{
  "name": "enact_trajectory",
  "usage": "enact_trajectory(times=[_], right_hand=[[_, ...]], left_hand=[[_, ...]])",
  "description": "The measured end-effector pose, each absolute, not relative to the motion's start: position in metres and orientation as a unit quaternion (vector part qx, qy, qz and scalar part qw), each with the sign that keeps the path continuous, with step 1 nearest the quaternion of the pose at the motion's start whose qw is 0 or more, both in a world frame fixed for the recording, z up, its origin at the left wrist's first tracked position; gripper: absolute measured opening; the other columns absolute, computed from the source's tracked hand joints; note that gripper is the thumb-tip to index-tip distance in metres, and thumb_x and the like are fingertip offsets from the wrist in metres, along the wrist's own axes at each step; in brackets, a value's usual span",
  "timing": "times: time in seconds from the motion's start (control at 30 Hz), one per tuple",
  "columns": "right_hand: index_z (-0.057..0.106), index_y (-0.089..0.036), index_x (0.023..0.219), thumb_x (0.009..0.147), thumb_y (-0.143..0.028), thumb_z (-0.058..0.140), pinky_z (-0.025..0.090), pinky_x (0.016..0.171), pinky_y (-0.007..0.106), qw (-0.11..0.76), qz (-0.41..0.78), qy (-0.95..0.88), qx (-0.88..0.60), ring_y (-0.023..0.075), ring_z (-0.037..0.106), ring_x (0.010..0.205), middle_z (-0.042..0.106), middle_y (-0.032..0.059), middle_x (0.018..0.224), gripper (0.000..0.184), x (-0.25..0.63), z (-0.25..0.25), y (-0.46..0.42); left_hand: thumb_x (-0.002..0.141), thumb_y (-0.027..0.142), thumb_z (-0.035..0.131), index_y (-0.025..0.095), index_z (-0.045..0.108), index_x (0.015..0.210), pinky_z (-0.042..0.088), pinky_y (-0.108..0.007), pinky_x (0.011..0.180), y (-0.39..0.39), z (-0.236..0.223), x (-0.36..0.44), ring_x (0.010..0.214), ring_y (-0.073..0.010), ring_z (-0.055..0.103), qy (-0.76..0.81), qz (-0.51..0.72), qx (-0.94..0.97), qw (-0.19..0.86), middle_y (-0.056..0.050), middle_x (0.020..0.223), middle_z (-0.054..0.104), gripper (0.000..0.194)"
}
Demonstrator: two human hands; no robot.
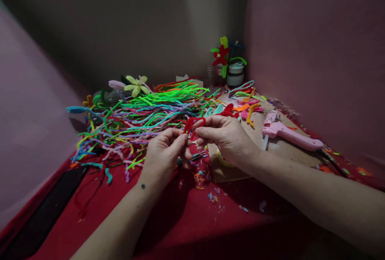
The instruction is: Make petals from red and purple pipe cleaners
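Note:
Between my two hands is a red pipe cleaner (190, 123), bent into a loop, above the middle of the table. My left hand (165, 148) pinches its left end between thumb and fingers. On the other side my right hand (224, 134) grips the loop with thumb and forefinger. Just behind the right hand lie red pipe-cleaner petals (229, 111) on a cardboard sheet (278, 148). A dark, thin tool (197, 156), partly hidden, shows beneath the fingers.
A large heap of coloured pipe cleaners (156, 107) spreads on the left. A pink glue gun (290, 134) rests on the cardboard at right. Pipe-cleaner flowers (221, 55) stand behind, by a lidded jar (235, 75). Fuzzy scraps (214, 196) dot the red cloth (192, 228).

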State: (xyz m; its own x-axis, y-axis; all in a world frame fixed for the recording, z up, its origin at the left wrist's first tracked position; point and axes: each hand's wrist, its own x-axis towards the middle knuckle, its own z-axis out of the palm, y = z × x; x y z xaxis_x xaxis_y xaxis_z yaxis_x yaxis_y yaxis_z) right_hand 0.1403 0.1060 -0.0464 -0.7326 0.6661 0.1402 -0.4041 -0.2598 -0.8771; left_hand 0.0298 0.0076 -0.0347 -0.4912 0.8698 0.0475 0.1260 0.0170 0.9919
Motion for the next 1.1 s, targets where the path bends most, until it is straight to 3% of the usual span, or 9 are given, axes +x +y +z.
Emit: enact_trajectory(times=[0.13, 0.47, 0.6, 0.87, 1.1], right_hand=[[0.062, -0.013, 0.074, 0.068, -0.021, 0.067, 0.048, 0.055, 0.024, 0.392, 0.715, -0.56, -0.147, 0.009, 0.057, 0.05, 0.061, -0.0017, 0.056, 0.011, 0.142, -0.042, 0.105], [0.062, -0.015, 0.069, 0.07, -0.018, 0.063, 0.044, 0.055, 0.022, 0.388, 0.665, -0.623, -0.14, 0.0076, 0.053, 0.055, 0.06, -0.0023, 0.063, 0.003, 0.14, -0.05, 0.103], [0.063, -0.014, 0.069, 0.073, -0.02, 0.06, 0.041, 0.054, 0.023, 0.354, 0.648, -0.659, -0.144, 0.0077, 0.049, 0.054, 0.058, -0.0013, 0.063, 0.008, 0.142, -0.05, 0.102], [0.063, -0.015, 0.065, 0.079, -0.024, 0.053, 0.038, 0.058, 0.025, 0.365, 0.568, -0.718, -0.169, 0.0109, 0.049, 0.059, 0.058, 0.0006, 0.062, 0.019, 0.144, -0.048, 0.102], [0.057, -0.015, 0.061, 0.076, -0.028, 0.057, 0.035, 0.051, 0.024, 0.297, 0.658, -0.676, -0.145, 0.0083, 0.043, 0.051, 0.049, -0.0025, 0.055, 0.02, 0.14, -0.051, 0.1]], left_hand=[[0.074, 0.026, 0.062, 0.015, 0.054, 0.074, 0.044, -0.02, 0.035, 0.007, -0.033, 0.035, 0.034, -0.0105, 0.053, 0.637, 0.581, 0.393, 0.32, 0.002, 0.049, 0.06, 0.014], [0.074, 0.02, 0.063, 0.012, 0.059, 0.089, 0.047, -0.019, 0.037, 0.007, -0.033, 0.036, 0.04, -0.0113, 0.058, 0.577, 0.621, 0.395, 0.355, 0.0, 0.055, 0.063, 0.018], [0.074, 0.018, 0.062, 0.011, 0.06, 0.09, 0.052, -0.021, 0.045, 0.009, -0.034, 0.032, 0.051, -0.0126, 0.062, 0.562, 0.641, 0.37, 0.37, -0.003, 0.066, 0.067, 0.018], [0.073, 0.021, 0.063, 0.012, 0.061, 0.091, 0.054, -0.024, 0.052, 0.008, -0.033, 0.034, 0.052, -0.0147, 0.065, 0.583, 0.633, 0.363, 0.357, -0.004, 0.063, 0.068, 0.02], [0.075, 0.018, 0.061, 0.012, 0.059, 0.082, 0.053, -0.023, 0.047, 0.007, -0.031, 0.036, 0.049, -0.0144, 0.064, 0.605, 0.605, 0.387, 0.343, -0.002, 0.061, 0.068, 0.01]])
